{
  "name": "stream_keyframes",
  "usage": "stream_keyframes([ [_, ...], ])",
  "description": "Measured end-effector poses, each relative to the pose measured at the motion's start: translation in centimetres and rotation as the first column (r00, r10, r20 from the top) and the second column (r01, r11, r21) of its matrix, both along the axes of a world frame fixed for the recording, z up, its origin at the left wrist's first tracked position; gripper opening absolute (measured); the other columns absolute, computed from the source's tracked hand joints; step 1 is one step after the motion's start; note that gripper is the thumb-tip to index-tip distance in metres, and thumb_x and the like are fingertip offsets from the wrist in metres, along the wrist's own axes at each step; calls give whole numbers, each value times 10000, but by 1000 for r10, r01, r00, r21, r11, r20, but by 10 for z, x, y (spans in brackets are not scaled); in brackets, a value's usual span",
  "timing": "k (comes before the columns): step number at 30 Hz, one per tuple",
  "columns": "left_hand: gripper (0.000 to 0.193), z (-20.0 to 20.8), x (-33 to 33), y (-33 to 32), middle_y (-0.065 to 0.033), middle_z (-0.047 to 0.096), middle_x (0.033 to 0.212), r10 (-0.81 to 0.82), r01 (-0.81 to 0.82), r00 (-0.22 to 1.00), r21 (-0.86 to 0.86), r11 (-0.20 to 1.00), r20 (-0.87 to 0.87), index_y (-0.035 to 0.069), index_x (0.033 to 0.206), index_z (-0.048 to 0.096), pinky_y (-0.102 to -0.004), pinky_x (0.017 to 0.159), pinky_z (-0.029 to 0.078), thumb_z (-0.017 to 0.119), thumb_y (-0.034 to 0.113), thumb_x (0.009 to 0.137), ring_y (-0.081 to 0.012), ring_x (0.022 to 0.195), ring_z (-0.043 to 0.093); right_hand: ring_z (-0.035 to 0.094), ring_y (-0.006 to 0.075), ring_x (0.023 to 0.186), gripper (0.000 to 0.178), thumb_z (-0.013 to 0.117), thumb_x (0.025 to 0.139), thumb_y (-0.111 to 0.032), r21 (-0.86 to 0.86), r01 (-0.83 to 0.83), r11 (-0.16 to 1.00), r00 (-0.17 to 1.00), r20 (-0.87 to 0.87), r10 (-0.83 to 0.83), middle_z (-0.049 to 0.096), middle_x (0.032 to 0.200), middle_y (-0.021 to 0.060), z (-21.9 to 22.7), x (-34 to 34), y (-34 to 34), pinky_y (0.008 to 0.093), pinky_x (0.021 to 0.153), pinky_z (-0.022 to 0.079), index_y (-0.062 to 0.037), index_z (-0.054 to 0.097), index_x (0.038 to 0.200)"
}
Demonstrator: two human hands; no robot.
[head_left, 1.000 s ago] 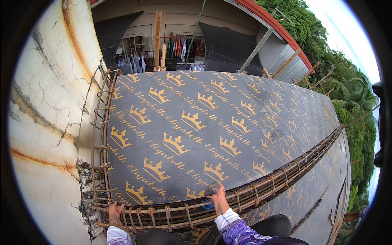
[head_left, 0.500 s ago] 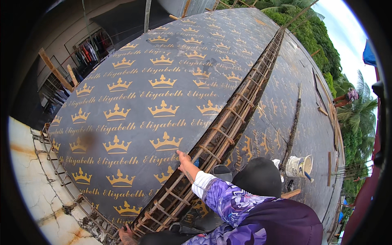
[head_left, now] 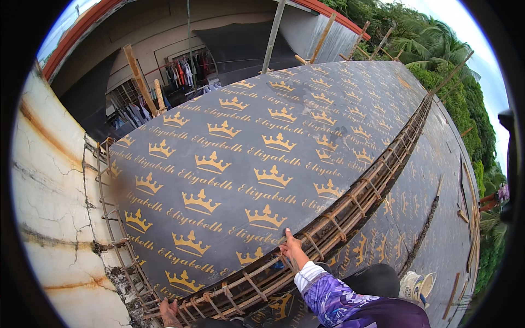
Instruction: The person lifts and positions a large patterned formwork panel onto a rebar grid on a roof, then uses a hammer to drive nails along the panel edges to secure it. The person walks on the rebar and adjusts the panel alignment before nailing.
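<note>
A long rebar cage (head_left: pixel 340 220), made of rusty bars tied with square stirrups, lies in a slot between dark printed form panels (head_left: pixel 225 180). My left hand (head_left: pixel 168 312) is closed round the cage's near end at the lower edge. Farther along, my right hand (head_left: pixel 293 250) grips the cage's left side, its thumb over the panel edge. A small blue thing (head_left: pixel 278 263) shows partly below that hand; its kind cannot be made out. My right arm wears a purple patterned sleeve (head_left: pixel 342 299) with a white cuff.
A second, thinner rebar cage (head_left: pixel 119 235) runs along the cracked white wall (head_left: pixel 60 208) at left. To the right stand a white bucket (head_left: pixel 420 285) and a dark narrow strip (head_left: pixel 424 235). Wooden posts (head_left: pixel 139 82) rise past the panels' far edge, before hanging clothes (head_left: pixel 187 68).
The view has turned left and up, so the scene sits farther right and lower, with more wall showing. Both hands stay at about the same places on the rebar cage.
</note>
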State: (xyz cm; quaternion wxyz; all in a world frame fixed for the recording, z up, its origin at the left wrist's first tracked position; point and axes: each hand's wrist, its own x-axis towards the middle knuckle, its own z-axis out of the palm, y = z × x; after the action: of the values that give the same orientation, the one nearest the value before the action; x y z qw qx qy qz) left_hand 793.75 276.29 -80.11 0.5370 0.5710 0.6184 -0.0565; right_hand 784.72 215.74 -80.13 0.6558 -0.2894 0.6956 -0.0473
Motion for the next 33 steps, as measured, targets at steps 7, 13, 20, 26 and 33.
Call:
stream_keyframes([
  [7,333,-17,-4,-10,-230,630,893,68,-36,980,-170,985,188,-72,1160,527,-330,535,650,517,225,1010,-303,669,690,644,268,638,704,640,838,-647,37,-68,997,992,112,64,634,860,150,-39,-19,-34,363,472,536,1,541,1095],
  [13,392,2,-40,32,-346,584,1150,193,-93,944,-345,934,268,-135,1305,380,-413,680,663,344,143,1031,-429,869,685,595,312,994,723,634,849,-636,-10,-308,951,921,248,301,578,1117,170,-36,-24,-3,440,827,565,-15,528,1205],
  [20,400,30,-10,-27,-264,449,1359,582,-384,763,-527,758,282,-94,1396,282,-522,850,625,300,19,1012,-405,1082,612,576,241,944,742,632,811,-692,95,-162,982,986,48,158,596,1054,92,-61,-25,-48,384,779,573,-53,563,1181],
  [26,424,20,-31,-8,-321,406,1383,448,-195,835,-591,783,318,-140,1385,255,-400,810,653,360,32,1012,-429,1048,634,554,199,817,740,634,793,-717,-8,-36,999,990,133,37,570,990,79,-77,-29,-47,313,606,527,-63,566,1134],
  [33,483,-34,-49,0,-311,472,1283,175,-71,929,-306,949,326,-144,1361,352,-345,808,652,529,114,993,-379,1065,616,612,270,733,843,648,767,-732,-43,-253,966,967,14,254,577,978,157,-57,-16,-25,360,580,572,-22,476,1188],
])
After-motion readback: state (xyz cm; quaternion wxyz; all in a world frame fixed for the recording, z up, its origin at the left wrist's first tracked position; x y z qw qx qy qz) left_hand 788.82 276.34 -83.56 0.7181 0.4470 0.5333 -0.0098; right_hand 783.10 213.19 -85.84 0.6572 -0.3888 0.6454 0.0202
